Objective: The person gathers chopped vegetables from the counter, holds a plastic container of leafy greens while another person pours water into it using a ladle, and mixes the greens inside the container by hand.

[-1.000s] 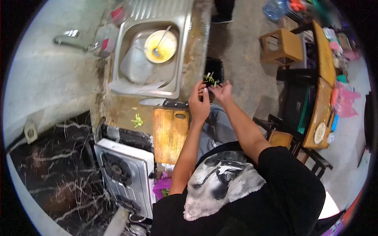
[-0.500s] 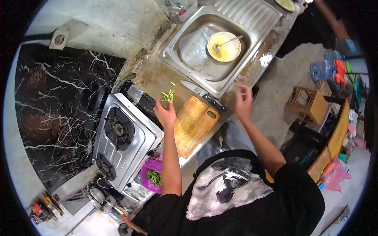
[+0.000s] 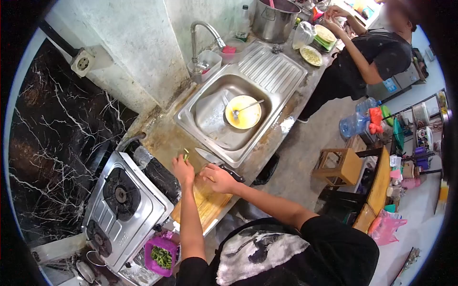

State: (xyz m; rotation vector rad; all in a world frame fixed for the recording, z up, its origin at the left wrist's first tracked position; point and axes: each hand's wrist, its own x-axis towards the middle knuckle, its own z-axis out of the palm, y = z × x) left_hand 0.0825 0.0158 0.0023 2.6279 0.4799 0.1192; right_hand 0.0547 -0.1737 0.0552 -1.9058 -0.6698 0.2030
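Observation:
My left hand [image 3: 182, 170] is over the wet counter at the far end of the wooden cutting board [image 3: 202, 207]. Its fingers are closed on cut green vegetable pieces [image 3: 185, 157], a few of which show at the fingertips. Over the board, close by on the right, is my right hand [image 3: 219, 179], its fingers bent and apart; I see nothing in it. Just beyond it lies a knife [image 3: 208, 156] with a black handle, partly hidden behind the hand. A purple basket [image 3: 165, 272] of cut greens stands by my left forearm.
A two-burner gas stove [image 3: 148, 190] borders the board on the left. Ahead is a steel sink [image 3: 191, 121] holding a bowl [image 3: 253, 121] with a spoon. Another person [image 3: 369, 57] works farther along the counter. A wooden stool [image 3: 350, 167] stands on the floor to the right.
My right hand has come in from the right to over the board, beside my left. My left hand has closed on the green pieces. The view has tilted up, showing the tap and the other person.

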